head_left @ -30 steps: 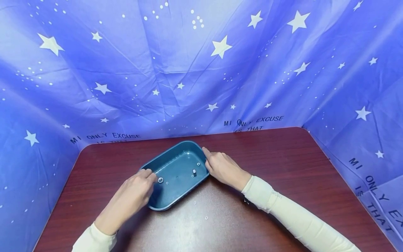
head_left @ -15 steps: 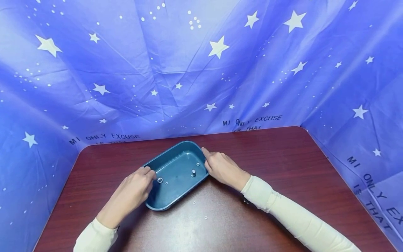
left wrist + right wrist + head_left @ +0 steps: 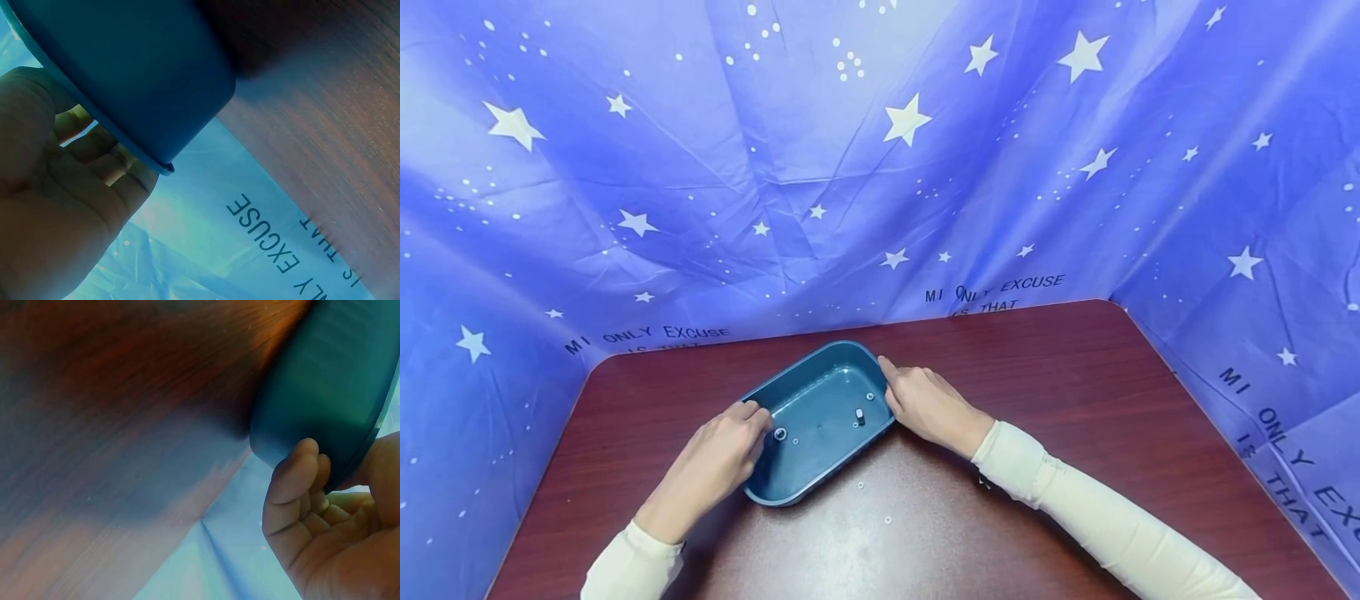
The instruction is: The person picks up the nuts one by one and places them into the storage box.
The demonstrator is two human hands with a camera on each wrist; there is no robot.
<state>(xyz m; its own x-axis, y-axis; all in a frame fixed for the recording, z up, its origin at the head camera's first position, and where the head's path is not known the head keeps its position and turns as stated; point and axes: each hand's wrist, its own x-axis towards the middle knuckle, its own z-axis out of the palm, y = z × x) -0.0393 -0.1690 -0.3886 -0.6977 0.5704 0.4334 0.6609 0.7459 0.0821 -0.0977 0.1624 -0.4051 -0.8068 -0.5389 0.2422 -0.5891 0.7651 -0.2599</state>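
A dark teal rectangular plastic tub (image 3: 820, 454) stands at a slant on the table. My left hand (image 3: 718, 454) grips its left end, fingers over the rim; in the left wrist view the palm lies just outside the tub wall (image 3: 144, 81). My right hand (image 3: 936, 408) holds the right end, and the right wrist view shows curled fingers (image 3: 290, 481) against the outer wall with the thumb up by the rim. On the tub floor lie a larger metal ring (image 3: 780, 434), a small dark block with a white top (image 3: 860, 416) and several tiny rings (image 3: 870, 397).
Two tiny pale rings lie on the reddish-brown wooden table (image 3: 1037, 350), one (image 3: 861, 485) just in front of the tub and one (image 3: 888, 520) nearer me. A blue star-printed cloth (image 3: 850, 167) hangs behind the table and along its sides.
The head view has tilted and shifted slightly. Both hands keep their hold on the tub, and the small parts inside it and on the table stay in place.
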